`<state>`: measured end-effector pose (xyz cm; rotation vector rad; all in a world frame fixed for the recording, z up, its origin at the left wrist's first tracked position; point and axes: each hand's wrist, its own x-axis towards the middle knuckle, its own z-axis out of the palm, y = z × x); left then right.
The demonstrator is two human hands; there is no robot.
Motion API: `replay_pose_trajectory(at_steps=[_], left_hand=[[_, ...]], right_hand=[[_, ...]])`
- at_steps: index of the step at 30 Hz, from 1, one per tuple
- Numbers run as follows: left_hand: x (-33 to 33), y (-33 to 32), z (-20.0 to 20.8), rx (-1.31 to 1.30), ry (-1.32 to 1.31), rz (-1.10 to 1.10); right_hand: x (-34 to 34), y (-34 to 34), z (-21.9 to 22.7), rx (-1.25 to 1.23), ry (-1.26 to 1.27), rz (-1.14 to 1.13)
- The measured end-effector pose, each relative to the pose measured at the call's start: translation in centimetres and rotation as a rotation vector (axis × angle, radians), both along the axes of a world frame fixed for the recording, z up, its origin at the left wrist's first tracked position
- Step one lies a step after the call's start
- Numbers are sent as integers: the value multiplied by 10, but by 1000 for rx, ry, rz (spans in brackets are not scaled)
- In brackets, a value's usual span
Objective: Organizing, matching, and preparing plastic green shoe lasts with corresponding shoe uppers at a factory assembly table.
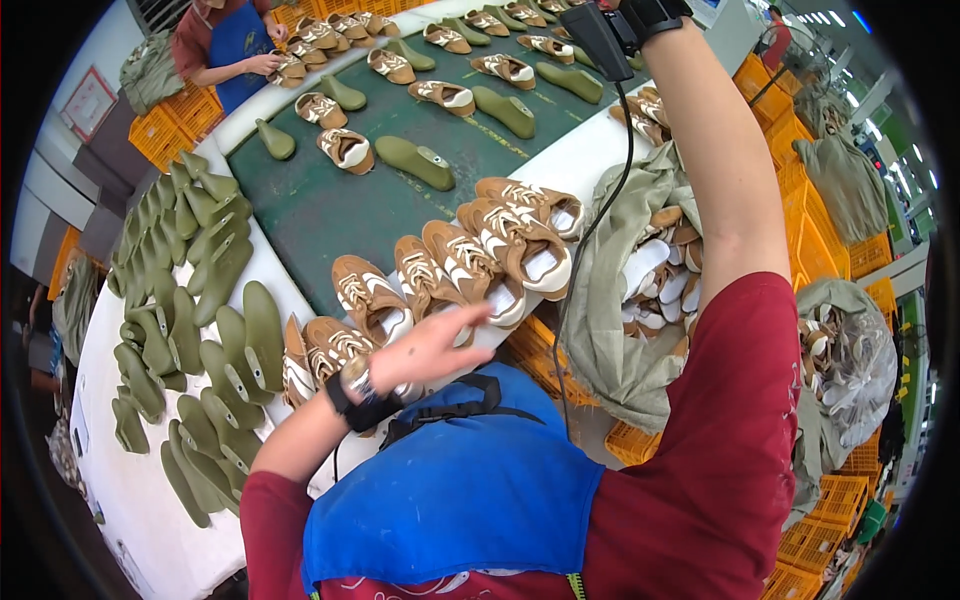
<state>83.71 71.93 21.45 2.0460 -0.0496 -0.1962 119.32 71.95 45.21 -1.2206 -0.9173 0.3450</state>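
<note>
My left hand [435, 345] is stretched out with its fingers apart over the row of brown and white sneakers, holding nothing. Just beyond its fingertips is a brown sneaker [478, 262] with white laces and a pale insole. More sneakers stand beside it, including one [368, 292] to the left and one [515, 235] to the right. My right arm reaches far forward to the top edge, where the right hand [608, 4] is almost wholly cut off. A black box-shaped device with a cable [598, 42] sits at that wrist; the fingers cannot be made out.
Green shoe lasts [222, 265] crowd the white table at left. A green conveyor belt [300, 215] carries sneakers and lasts. At right, a grey-green cloth sack [605, 340] holds shoes, beside stacked orange crates [815, 235]. A co-worker in a blue apron [240, 50] handles sneakers across the belt.
</note>
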Motion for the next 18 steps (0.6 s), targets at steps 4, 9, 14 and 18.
replay_pose_trajectory(at_steps=[4, 9, 14, 18], left_hand=[[60, -22, -22, -236, -71, -81], [60, -91, 31, -711, 280, -729], [32, -50, 62, -798, 168, -866], [-10, -6, 40, -929, 116, -537]], right_hand=[[-41, 26, 19, 76, -13, 147], [-9, 37, 4, -191, -773, -239], [-105, 26, -134, -526, -1375, 151], [-220, -34, -245, -768, -852, 777]])
